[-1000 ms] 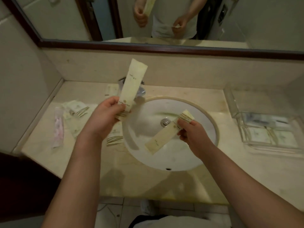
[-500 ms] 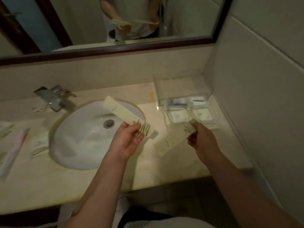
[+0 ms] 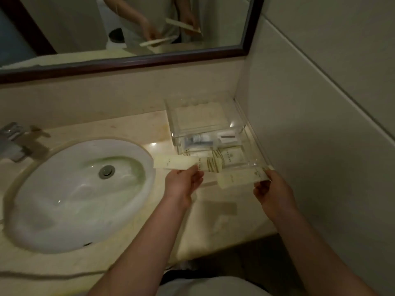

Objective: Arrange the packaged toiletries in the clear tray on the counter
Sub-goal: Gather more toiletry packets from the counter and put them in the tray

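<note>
Both hands are working at the right end of the counter [image 3: 224, 218], just in front of the clear tray [image 3: 241, 116]. The left hand [image 3: 183, 184] is pinching a long cream packet [image 3: 186, 163] near its striped end, thumb and fingers closed on its lower edge, and the packet is lying roughly level, its plain end reaching left over the rim of the sink [image 3: 81, 189]. The right hand [image 3: 271, 189] is pinching a second long cream packet [image 3: 241, 178] at its right end, fingers closed on it, with the plain end pointing left toward the other hand. That second packet is sitting right at the tray's near edge; whether it is touching the rim, I cannot tell.

Inside the tray, a small tube [image 3: 198, 139] and a white sachet [image 3: 228, 137] are lying along a middle strip, and a square cream packet [image 3: 230, 157] is resting nearer to us, partly behind the left hand's packet. The far part of the tray is showing only its clear floor. The tray is tucked into the corner against the right wall [image 3: 320, 124]. The faucet [image 3: 10, 139] is poking in at far left, and the mirror [image 3: 128, 28] is reflecting both hands with their packets.
</note>
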`<state>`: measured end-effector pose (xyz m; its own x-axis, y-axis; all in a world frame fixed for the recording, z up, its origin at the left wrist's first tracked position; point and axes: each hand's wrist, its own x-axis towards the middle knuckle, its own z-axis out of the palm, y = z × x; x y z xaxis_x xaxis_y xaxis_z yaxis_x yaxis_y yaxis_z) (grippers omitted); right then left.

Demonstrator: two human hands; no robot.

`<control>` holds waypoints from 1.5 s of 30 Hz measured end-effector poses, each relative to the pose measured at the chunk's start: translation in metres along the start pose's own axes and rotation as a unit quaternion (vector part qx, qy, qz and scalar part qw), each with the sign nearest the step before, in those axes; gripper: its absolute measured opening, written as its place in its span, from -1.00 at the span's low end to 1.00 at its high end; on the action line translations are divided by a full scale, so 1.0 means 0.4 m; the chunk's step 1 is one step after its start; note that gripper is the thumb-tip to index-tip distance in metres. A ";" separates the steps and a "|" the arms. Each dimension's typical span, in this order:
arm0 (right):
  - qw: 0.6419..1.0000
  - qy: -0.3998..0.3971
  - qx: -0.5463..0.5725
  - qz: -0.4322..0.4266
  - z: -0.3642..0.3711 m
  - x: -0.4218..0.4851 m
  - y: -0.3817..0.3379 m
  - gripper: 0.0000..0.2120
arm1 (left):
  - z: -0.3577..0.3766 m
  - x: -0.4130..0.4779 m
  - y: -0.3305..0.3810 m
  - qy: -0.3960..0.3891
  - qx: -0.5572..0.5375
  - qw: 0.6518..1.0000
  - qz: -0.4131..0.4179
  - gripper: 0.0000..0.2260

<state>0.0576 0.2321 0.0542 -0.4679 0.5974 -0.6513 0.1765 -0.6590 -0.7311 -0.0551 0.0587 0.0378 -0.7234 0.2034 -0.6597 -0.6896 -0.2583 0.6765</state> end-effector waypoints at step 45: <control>0.799 -0.017 -0.575 -0.176 0.124 0.294 -0.030 -0.78 | 0.138 0.122 -0.052 0.104 0.402 0.849 0.327 -0.87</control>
<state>-0.0424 0.2875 -0.0035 -0.6829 0.6280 -0.3731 0.6992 0.4141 -0.5828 -0.0778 0.1261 0.0097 -0.9964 0.0726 -0.0430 -0.0015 0.4941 0.8694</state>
